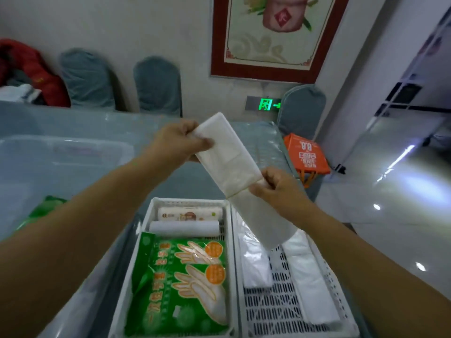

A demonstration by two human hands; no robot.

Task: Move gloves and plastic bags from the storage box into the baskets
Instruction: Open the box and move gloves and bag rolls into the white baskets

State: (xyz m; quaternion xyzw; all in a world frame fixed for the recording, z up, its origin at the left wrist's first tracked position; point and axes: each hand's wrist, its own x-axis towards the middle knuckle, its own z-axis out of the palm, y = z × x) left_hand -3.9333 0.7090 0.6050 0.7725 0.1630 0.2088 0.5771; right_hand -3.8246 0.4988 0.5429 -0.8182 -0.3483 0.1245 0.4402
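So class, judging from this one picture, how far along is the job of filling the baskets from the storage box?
Done: the left basket holds a green glove pack and two rolls; the right basket holds folded plastic bags. In hand: both hands, left and right, hold a white bag pack above the baskets. Left: another green pack still lies in the storage box.

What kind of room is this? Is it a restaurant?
Probably a restaurant or banquet room. Covered chairs line the wall, a lit green exit sign glows low beside a big framed picture, and the floor is shiny.
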